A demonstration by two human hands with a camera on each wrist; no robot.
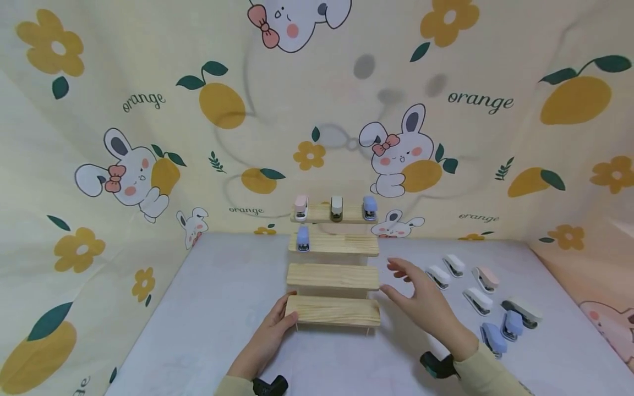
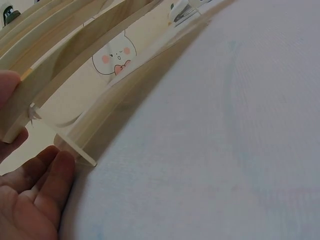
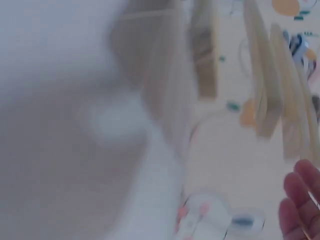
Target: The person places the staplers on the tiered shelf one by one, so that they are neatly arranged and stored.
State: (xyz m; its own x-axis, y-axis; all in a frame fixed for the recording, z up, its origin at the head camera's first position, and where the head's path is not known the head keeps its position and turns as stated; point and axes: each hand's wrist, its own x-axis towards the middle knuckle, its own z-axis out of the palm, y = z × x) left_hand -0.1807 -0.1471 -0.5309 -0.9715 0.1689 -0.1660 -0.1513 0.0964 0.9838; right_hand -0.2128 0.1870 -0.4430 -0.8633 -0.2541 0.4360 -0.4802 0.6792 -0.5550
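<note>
Just right of my empty, relaxed right hand (image 1: pixel 425 303) lie staplers (image 1: pixel 478 301), probably light, stiff, best pinched mid-body; my left hand (image 1: pixel 269 333) grips the bottom board (image 1: pixel 333 309) of the wooden stand (image 1: pixel 333 276), likely light too.

In the right wrist view, I am seeing the right hand (image 3: pixel 298 205) extending its fingers near the wooden boards (image 3: pixel 266 90); a printed backdrop (image 3: pixel 227 167) is showing behind them, and a blurred pale surface (image 3: pixel 50 45) is filling the left

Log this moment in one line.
left hand: grips bottom shelf, left end; right hand: empty, beside rack; rack: four staplers; table: seven staplers
</note>
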